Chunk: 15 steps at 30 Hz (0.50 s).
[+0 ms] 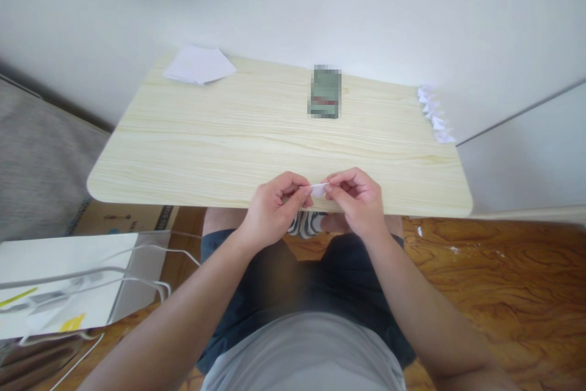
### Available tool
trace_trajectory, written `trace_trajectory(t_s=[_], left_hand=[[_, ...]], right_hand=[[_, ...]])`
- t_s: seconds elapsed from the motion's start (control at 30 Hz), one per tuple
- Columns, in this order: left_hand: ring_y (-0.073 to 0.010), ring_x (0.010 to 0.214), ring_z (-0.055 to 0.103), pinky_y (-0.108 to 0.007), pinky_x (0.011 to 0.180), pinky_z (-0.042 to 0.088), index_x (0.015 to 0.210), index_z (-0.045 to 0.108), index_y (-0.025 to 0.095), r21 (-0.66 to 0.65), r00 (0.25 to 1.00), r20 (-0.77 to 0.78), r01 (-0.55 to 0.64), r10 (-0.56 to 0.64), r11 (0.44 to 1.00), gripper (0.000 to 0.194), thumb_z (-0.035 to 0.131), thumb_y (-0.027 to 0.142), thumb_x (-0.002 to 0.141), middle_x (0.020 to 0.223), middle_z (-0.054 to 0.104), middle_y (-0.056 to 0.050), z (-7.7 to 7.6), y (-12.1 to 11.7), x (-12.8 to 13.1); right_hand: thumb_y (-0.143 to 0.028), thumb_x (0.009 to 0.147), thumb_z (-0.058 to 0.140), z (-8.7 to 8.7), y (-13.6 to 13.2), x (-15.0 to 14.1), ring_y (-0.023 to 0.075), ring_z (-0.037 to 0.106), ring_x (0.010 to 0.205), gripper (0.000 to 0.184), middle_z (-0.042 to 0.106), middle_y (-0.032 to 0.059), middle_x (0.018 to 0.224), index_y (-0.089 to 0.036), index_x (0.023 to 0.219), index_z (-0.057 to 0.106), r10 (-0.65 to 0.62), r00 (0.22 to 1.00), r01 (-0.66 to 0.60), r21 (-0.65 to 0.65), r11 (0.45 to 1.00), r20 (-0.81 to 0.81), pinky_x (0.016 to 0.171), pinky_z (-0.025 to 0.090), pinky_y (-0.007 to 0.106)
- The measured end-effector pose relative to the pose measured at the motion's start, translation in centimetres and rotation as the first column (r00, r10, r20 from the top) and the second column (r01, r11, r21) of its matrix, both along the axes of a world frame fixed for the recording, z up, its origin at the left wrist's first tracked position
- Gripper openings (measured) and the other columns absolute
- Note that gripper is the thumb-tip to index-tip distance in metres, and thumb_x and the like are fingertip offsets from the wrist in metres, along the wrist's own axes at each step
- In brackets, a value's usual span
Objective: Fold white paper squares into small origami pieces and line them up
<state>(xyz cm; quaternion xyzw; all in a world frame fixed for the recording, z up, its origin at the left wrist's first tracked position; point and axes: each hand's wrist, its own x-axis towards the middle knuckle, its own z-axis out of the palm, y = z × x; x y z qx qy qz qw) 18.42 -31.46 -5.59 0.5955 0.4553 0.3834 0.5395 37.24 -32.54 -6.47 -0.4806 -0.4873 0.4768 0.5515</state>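
Observation:
Between my two hands, above the table's front edge, is a small piece of folded white paper [319, 189]. My left hand [278, 207] pinches its left end between thumb and forefinger. The right end is gripped the same way by my right hand [359, 199]. Fingers cover much of the paper, so its full shape is hidden. White paper sheets [200, 64] lie piled at the back left of the table. Along the right edge stands a row of several small folded white paper pieces [434, 113].
The pale wooden table [220, 141] stands against a white wall. A blurred-out green object [325, 93] lies near its back middle. Left of my legs is a white box-like surface [59, 281] with cables across it, beside a cardboard box [121, 218]. Paper scraps [420, 231] dot the floor.

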Motion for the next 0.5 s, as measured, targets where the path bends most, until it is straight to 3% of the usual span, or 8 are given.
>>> trace_trajectory(t_s=[0.1,0.23,0.37,0.5], left_hand=[[-0.0178,0.076,0.069,-0.027,0.069,0.055,0.095,0.067,0.017,0.012,1.0,0.018,-0.009,0.009,1.0,0.025,0.067,0.041,0.091,0.082,0.073,-0.006,-0.03,-0.06,0.08],[-0.0185,0.079,0.07,-0.027,0.07,0.055,0.094,0.067,0.017,0.021,1.0,0.006,-0.01,0.01,1.0,0.025,0.067,0.042,0.091,0.084,0.073,-0.007,-0.12,-0.17,0.19],[-0.0193,0.082,0.071,-0.028,0.071,0.056,0.095,0.067,0.017,0.01,1.0,0.017,-0.002,0.002,1.0,0.027,0.067,0.043,0.091,0.088,0.074,-0.007,-0.11,-0.23,0.21],[-0.0176,0.08,0.07,-0.026,0.069,0.055,0.095,0.067,0.016,-0.005,1.0,0.02,0.014,-0.014,1.0,0.026,0.066,0.041,0.092,0.086,0.074,-0.007,0.05,-0.1,0.12]], right_hand=[[-0.034,0.084,0.077,0.32,0.12,0.08,0.0138,0.067,0.067,0.022,0.073,0.0014,0.084,-0.022,0.099,0.067,0.056,0.998,-0.055,-0.056,0.997,0.024,0.065,0.056,0.029],[-0.041,0.087,0.074,0.53,0.33,0.1,0.0149,0.068,0.062,0.023,0.071,0.0001,0.068,-0.019,0.091,0.068,0.134,0.99,-0.131,-0.095,0.987,0.032,0.059,0.055,0.028],[-0.04,0.087,0.075,0.58,0.37,0.2,0.0164,0.072,0.069,0.021,0.076,0.0022,0.077,-0.02,0.09,0.07,0.142,0.989,-0.14,-0.069,0.988,0.029,0.069,0.059,0.031],[-0.042,0.086,0.075,0.49,0.2,0.26,0.0173,0.072,0.069,0.022,0.075,0.0018,0.075,-0.021,0.092,0.072,0.129,0.99,-0.125,-0.059,0.99,0.063,0.068,0.06,0.031]])
